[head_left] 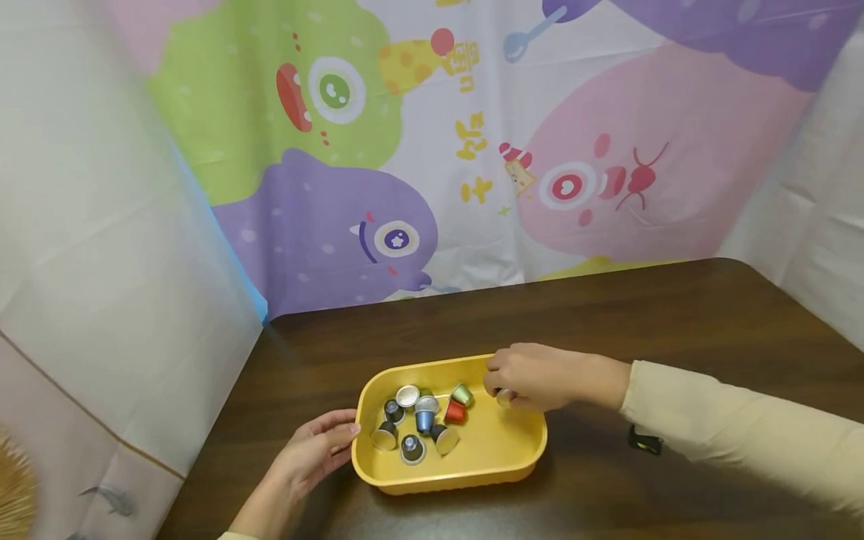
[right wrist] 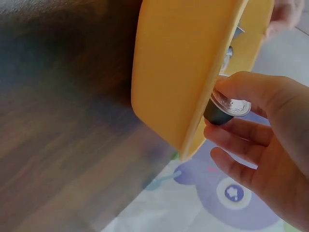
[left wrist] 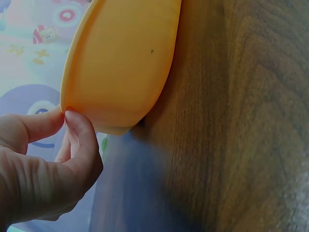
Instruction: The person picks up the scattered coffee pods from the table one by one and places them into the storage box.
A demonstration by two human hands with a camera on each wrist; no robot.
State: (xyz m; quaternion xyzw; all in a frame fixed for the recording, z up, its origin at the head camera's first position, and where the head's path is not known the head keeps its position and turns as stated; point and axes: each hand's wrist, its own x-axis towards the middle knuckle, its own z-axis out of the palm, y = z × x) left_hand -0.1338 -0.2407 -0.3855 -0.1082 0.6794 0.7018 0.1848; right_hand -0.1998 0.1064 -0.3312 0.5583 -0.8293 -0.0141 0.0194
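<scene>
A yellow tray point(head_left: 466, 474) lies on the table with several coffee capsules grouped in its left half. Among them are a blue capsule point(head_left: 424, 417), a red capsule point(head_left: 455, 411) and a green capsule point(head_left: 462, 394); others are dark or show silvery lids. At the tray's left end my left hand point(head_left: 317, 450) pinches the rim between thumb and finger, plain in the left wrist view. Over the far right corner, my right hand point(head_left: 536, 376) holds a dark coffee capsule point(right wrist: 219, 115) between thumb and fingers, its foil lid showing in the right wrist view.
The dark wooden table point(head_left: 675, 322) reaches back to a cloth with cartoon monsters point(head_left: 337, 232). A small black object with a green mark point(head_left: 644, 440) lies beneath the right forearm. Pale cloth walls stand on both sides.
</scene>
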